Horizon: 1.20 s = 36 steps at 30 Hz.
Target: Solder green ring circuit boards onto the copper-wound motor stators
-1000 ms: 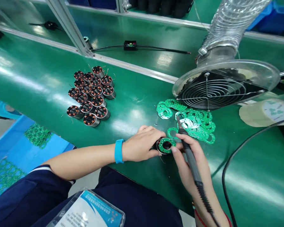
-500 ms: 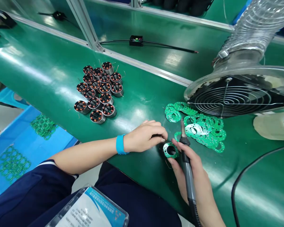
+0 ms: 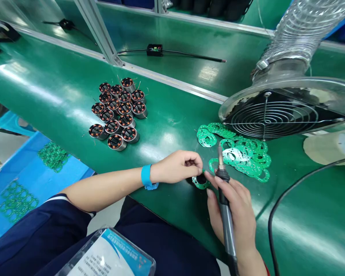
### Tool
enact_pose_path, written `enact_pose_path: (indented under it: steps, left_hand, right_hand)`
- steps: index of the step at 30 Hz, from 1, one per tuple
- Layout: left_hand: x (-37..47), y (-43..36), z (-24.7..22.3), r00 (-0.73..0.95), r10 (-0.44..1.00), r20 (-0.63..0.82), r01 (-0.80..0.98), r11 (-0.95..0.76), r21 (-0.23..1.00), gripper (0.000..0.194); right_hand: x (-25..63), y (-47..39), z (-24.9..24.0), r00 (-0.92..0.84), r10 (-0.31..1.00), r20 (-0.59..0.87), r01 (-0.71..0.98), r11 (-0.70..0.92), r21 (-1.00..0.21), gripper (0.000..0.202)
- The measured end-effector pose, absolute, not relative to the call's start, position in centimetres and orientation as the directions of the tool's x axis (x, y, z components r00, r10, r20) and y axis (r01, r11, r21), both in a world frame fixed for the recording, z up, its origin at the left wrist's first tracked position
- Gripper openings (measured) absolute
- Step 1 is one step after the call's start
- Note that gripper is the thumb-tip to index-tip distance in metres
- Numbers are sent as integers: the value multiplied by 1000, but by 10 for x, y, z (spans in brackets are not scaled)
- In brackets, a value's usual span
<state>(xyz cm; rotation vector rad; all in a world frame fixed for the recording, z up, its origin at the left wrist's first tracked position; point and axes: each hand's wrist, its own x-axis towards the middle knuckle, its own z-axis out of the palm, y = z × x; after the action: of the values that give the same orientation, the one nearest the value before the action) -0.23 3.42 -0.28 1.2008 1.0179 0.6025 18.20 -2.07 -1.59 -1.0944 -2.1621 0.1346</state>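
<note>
My left hand [image 3: 179,166], with a blue wristband, has its fingers curled and pinched at the upper edge of a green ring-shaped board [image 3: 200,185]. What its fingertips hold there is too small to make out. My right hand [image 3: 235,205] holds a soldering iron [image 3: 226,222], its tip pointing up and away from the board. The right thumb and forefinger are beside the board's right side. Behind the hands lies a pile of green ring boards [image 3: 247,157], and one loose ring [image 3: 213,165] is close to the iron.
Copper-wound metal cylinders [image 3: 116,142] stand grouped at the left of the green table [image 3: 166,115]. A fume extractor fan [image 3: 267,115] with a clear hose overhangs the board pile. A black cable [image 3: 271,226] curves at right. A blue bin [image 3: 74,170] holds more boards.
The board between my hands has shifted slightly left and is more covered by the left fingers. My right fingers have moved up the iron's grip. The camera view has shifted a little.
</note>
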Motion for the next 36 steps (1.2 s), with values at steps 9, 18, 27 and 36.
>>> enact_pose_path:
  steps: [9,18,27,36]
  left_hand:
    - [-6,34,0,421,840,-343,133,317,939,15]
    - [-11,40,-7,429,819,-381,98,377,921,17]
    - [-14,44,-14,424,801,-423,91,427,899,14]
    - [-12,43,-14,408,803,-436,118,427,897,15]
  right_hand:
    - [188,-36,-26,-120,833,540,456,530,-716,42]
    - [182,-35,-26,297,758,581,228,535,-814,20]
    - [181,-38,-22,199,866,459,106,447,-888,17]
    - [191,-44,-32,131,860,494,233,457,-858,19]
